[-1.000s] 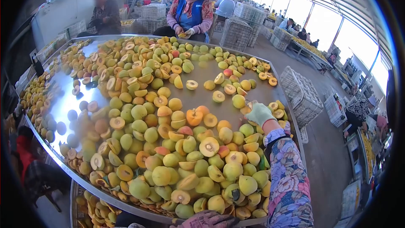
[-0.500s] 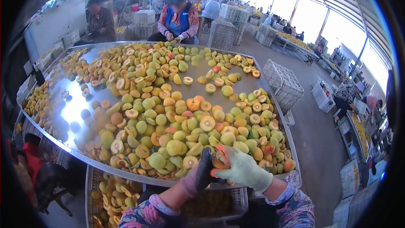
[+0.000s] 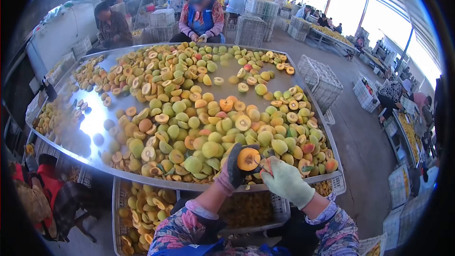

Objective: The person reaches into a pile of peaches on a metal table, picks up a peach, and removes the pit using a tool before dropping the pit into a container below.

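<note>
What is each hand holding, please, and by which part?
The left hand cups a halved fruit from below, cut face up; right hand unclear.

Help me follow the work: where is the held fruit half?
In the head view, low centre: the fruit half rests cut-face up in the left hand, above the near edge of the metal table, with the right hand to its right.

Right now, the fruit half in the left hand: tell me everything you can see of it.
The fruit half is round, its cut face bright orange and turned up toward the camera. The centre is too blurred to tell pit from hollow, and the skin is hidden. The left hand, in a dark glove, cups it from behind. The right hand, in a pale green glove, meets its right edge. It is held over the metal table's near rim.
</note>
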### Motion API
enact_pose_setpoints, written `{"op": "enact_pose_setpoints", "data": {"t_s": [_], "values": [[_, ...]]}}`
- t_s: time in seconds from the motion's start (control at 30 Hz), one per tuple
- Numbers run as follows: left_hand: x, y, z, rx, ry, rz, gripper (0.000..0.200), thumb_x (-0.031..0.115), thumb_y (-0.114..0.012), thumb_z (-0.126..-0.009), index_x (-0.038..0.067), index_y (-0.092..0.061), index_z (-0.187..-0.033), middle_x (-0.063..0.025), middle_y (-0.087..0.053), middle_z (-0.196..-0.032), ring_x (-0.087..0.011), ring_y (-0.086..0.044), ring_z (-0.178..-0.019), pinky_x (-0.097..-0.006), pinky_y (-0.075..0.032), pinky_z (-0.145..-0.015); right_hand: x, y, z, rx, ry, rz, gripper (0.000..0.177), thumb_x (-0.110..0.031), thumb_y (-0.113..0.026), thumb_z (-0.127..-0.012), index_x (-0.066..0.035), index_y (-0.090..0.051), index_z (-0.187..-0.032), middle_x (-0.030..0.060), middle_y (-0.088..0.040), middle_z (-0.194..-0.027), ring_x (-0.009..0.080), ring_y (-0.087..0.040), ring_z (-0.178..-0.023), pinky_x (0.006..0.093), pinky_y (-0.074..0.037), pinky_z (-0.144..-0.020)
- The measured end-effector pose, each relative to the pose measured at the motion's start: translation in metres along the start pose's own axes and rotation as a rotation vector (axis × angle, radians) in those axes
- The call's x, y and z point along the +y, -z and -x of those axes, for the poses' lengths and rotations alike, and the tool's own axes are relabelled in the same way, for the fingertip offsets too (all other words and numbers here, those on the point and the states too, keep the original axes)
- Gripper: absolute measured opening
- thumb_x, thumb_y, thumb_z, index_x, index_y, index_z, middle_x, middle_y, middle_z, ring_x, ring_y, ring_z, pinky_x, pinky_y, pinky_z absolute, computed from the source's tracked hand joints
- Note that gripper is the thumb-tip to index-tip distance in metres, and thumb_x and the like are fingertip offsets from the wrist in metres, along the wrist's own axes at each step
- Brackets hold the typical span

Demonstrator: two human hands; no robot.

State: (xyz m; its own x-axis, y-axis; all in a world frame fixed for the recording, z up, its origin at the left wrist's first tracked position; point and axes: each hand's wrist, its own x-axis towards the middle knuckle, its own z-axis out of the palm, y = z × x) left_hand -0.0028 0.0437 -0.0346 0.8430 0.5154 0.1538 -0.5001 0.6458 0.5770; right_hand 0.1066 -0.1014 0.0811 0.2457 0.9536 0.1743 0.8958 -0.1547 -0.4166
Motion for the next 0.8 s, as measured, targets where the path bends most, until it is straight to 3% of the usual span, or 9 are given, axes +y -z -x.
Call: {"op": "enact_pose_setpoints", "data": {"t_s": [0.1,0.2,0.33,0.4,0.5,0.63,0.7,0.77,0.8], "values": [[-0.003,-0.009,0.002,0.006,-0.424,-0.565,0.043,0.009,-0.075,-0.082,-0.001,-0.057,-0.12,-0.0108,-0.063,-0.117,-0.0194,-0.062,-0.105,-0.0321,-0.051,-0.09,-0.001,-0.012,-0.004,-0.023,0.023,0.085,0.026,-0.026,-0.063,-0.089,-0.004,-0.054,-0.101,0.0168,-0.065,-0.078,0.0382,-0.066,-0.071,0.0473,-0.053,-0.06],[0.005,-0.001,-0.004,0.03,-0.349,-0.93,0.039,0.005,-0.074,-0.077,0.0,-0.061,-0.114,-0.0115,-0.064,-0.113,-0.0217,-0.062,-0.101,-0.0326,-0.049,-0.088,-0.002,-0.017,-0.006,0.022,0.069,0.163,0.026,-0.026,-0.06,-0.09,-0.004,-0.053,-0.103,0.0155,-0.065,-0.076,0.0365,-0.066,-0.067,0.0469,-0.054,-0.057],[0.0,0.009,-0.008,0.079,-0.314,-0.894,0.037,0.004,-0.074,-0.074,0.002,-0.063,-0.11,-0.0115,-0.065,-0.113,-0.0235,-0.062,-0.099,-0.0332,-0.049,-0.086,-0.004,-0.022,-0.008,-0.007,0.027,0.167,0.025,-0.022,-0.061,-0.089,-0.002,-0.051,-0.101,0.0174,-0.064,-0.075,0.0377,-0.066,-0.066,0.0471,-0.053,-0.057],[0.009,0.009,-0.009,-0.014,-0.531,-1.533,0.032,0.007,-0.073,-0.077,0.002,-0.063,-0.106,-0.0108,-0.066,-0.11,-0.0219,-0.063,-0.097,-0.032,-0.049,-0.086,-0.006,-0.025,-0.008,-0.022,0.01,0.154,0.024,-0.019,-0.062,-0.088,-0.001,-0.051,-0.099,0.0196,-0.064,-0.076,0.0397,-0.066,-0.068,0.0483,-0.053,-0.057],[-0.007,0.02,-0.014,0.101,-0.429,-1.013,0.032,0.01,-0.074,-0.074,0.004,-0.064,-0.103,-0.0101,-0.068,-0.103,-0.0236,-0.064,-0.091,-0.0338,-0.05,-0.083,-0.011,-0.025,-0.009,-0.053,0.008,0.089,0.024,-0.019,-0.061,-0.089,-0.001,-0.05,-0.099,0.0206,-0.063,-0.074,0.04,-0.065,-0.068,0.0492,-0.052,-0.058],[-0.005,0.02,-0.012,0.131,-0.508,-1.217,0.031,0.013,-0.076,-0.068,0.008,-0.066,-0.097,-0.009,-0.069,-0.097,-0.027,-0.065,-0.087,-0.036,-0.05,-0.08,-0.004,-0.034,-0.007,-0.112,0.005,-0.045,0.026,-0.02,-0.059,-0.09,0.0,-0.048,-0.103,0.0213,-0.063,-0.072,0.0392,-0.066,-0.067,0.049,-0.052,-0.057],[-0.003,0.024,-0.011,0.031,-0.421,-1.174,0.017,0.006,-0.062,-0.09,-0.001,-0.063,-0.105,-0.0108,-0.07,-0.104,-0.0233,-0.067,-0.096,-0.0344,-0.051,-0.09,-0.007,-0.028,-0.009,-0.106,0.027,-0.121,0.029,-0.021,-0.059,-0.09,0.001,-0.047,-0.105,0.0209,-0.064,-0.071,0.0382,-0.067,-0.067,0.0486,-0.052,-0.057],[-0.003,0.023,-0.009,0.008,-0.339,-1.042,0.019,0.009,-0.06,-0.093,-0.002,-0.062,-0.108,-0.0115,-0.069,-0.104,-0.0244,-0.067,-0.096,-0.0355,-0.052,-0.09,-0.021,-0.007,-0.017,-0.531,-0.436,-0.612,0.028,-0.019,-0.058,-0.089,0.002,-0.046,-0.103,0.0202,-0.061,-0.066,0.0367,-0.066,-0.062,0.0461,-0.051,-0.054],[-0.001,0.022,-0.01,-0.014,-0.265,-0.91,0.021,0.013,-0.057,-0.096,-0.002,-0.061,-0.11,-0.0121,-0.069,-0.103,-0.0255,-0.066,-0.097,-0.0366,-0.053,-0.09,-0.019,-0.009,-0.017,-0.53,-0.435,-0.614,0.028,-0.019,-0.058,-0.089,0.002,-0.046,-0.103,0.0202,-0.061,-0.066,0.0367,-0.066,-0.062,0.0461,-0.051,-0.054]]}}
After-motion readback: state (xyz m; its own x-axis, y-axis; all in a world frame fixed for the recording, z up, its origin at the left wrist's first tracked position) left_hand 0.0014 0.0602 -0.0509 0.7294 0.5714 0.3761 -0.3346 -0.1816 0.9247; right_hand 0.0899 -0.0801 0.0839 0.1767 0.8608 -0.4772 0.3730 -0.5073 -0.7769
